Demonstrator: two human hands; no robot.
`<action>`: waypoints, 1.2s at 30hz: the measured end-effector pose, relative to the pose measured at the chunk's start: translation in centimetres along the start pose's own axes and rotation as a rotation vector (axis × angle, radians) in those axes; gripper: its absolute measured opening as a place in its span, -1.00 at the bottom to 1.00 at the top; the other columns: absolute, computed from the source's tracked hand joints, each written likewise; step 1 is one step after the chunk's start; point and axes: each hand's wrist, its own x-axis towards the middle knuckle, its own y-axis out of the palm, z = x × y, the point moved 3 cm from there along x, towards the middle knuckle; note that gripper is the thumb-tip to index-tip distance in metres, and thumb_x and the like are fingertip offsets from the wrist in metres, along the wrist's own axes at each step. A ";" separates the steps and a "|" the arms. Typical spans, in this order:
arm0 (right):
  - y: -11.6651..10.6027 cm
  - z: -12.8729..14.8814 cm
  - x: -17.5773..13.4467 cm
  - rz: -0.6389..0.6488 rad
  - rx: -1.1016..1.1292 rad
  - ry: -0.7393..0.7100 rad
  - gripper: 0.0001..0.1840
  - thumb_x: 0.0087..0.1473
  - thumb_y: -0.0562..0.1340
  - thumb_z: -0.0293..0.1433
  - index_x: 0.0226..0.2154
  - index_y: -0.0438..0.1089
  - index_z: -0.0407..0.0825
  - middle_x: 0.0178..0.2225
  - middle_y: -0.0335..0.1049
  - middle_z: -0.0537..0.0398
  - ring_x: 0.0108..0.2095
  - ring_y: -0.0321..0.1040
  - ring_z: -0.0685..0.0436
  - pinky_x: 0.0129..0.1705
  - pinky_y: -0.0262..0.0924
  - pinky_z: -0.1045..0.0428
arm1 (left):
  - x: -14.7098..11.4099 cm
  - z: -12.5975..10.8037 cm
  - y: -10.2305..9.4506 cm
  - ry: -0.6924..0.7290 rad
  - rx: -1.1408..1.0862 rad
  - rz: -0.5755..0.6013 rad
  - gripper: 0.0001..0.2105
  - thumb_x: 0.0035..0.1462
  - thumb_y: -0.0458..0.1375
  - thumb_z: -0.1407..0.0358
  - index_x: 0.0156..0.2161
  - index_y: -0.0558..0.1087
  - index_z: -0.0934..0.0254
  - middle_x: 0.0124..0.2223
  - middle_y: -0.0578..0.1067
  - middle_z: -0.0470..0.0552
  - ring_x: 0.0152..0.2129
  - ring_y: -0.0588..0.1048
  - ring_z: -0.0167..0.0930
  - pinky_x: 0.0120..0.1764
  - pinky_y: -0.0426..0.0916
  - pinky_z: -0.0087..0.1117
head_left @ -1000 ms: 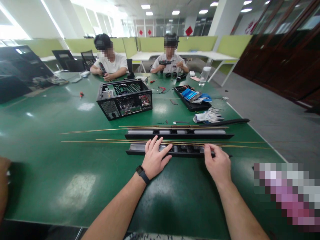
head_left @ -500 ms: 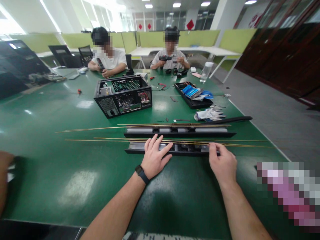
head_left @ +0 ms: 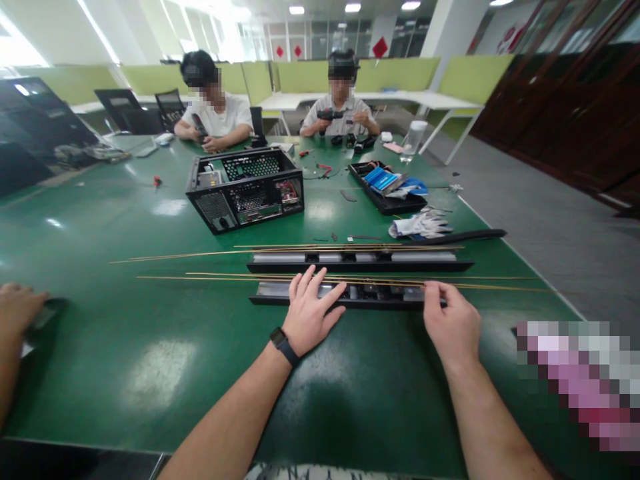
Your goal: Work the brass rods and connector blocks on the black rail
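Note:
A long black channel (head_left: 273,301) with a pale inner strip lies across the green table in front of me, and several thin golden rods (head_left: 490,287) stretch lengthwise over it, past both ends. My left hand (head_left: 311,310) rests on the channel and rods with its fingers spread. Near the channel's right end, my right hand (head_left: 453,323) has thumb and forefinger pinched on a golden rod. Just beyond lies a second black channel (head_left: 360,267), with more golden rods (head_left: 200,253) along its top.
Farther back on the table (head_left: 165,320) are an open computer case (head_left: 250,193), a black tray (head_left: 395,207) with blue items, white gloves (head_left: 423,225) and a black strip (head_left: 465,237). Two people sit opposite; one holds a power drill (head_left: 330,115). Another person's hand (head_left: 20,307) is at the left edge.
My right hand has slid slightly right, and the left end of a near rod has shifted right too. My left hand stays in place. The hand at the left edge has come further into view.

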 end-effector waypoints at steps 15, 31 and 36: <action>0.0 -0.4 0.2 -0.023 -0.053 0.071 -0.61 0.29 0.15 -0.13 -0.19 0.59 -0.03 -0.33 0.61 -0.10 -0.26 0.53 -0.28 -0.17 0.26 -0.07 | 0.0 0.0 0.0 0.003 -0.002 -0.013 -0.55 0.30 0.22 0.10 0.27 0.43 -0.04 0.40 0.27 0.19 0.41 0.12 0.00 0.35 0.02 0.18; -0.2 -0.2 0.3 -0.041 -0.026 0.083 -0.61 0.27 0.14 -0.12 -0.23 0.58 -0.02 -0.34 0.60 -0.06 -0.27 0.50 -0.26 -0.19 0.22 -0.06 | -0.1 0.2 0.2 0.006 0.010 -0.018 -0.55 0.31 0.20 0.09 0.27 0.43 -0.05 0.40 0.27 0.18 0.41 0.11 -0.01 0.35 0.00 0.18; -0.2 0.1 0.2 0.000 0.036 0.069 -0.62 0.29 0.14 -0.10 -0.21 0.57 0.01 -0.29 0.62 -0.02 -0.24 0.52 -0.23 -0.17 0.22 -0.04 | -0.1 0.3 0.3 0.013 0.008 -0.024 -0.55 0.31 0.20 0.08 0.28 0.42 -0.05 0.40 0.27 0.19 0.41 0.11 -0.01 0.35 0.00 0.19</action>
